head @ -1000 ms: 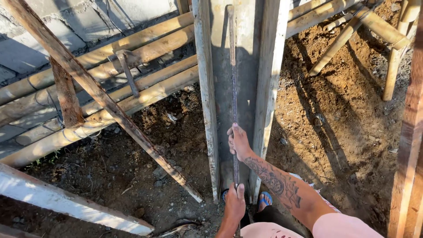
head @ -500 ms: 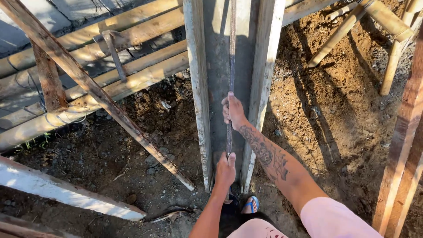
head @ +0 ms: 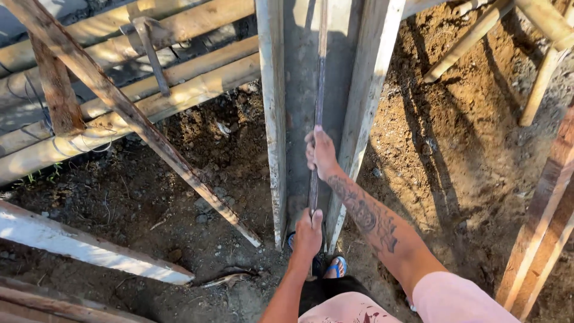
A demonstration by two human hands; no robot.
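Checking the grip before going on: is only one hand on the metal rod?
No, both the left hand and the right hand are closed around the metal rod.

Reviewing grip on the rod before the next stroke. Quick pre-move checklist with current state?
1. Right hand wrapped around the metal rod: ok, fingers closed on it higher up.
2. Left hand wrapped around the rod lower down: ok.
3. Rod lined up inside the formwork channel, between the left plank and the right plank: ok, roughly parallel to both.
4. Rod's lower end: cannot tell, hidden behind the left hand.
5. Foot in the blue sandal apart from the rod: cannot tell, it sits close under the hands.
6. Diagonal brace apart from both hands: ok, well to the left.
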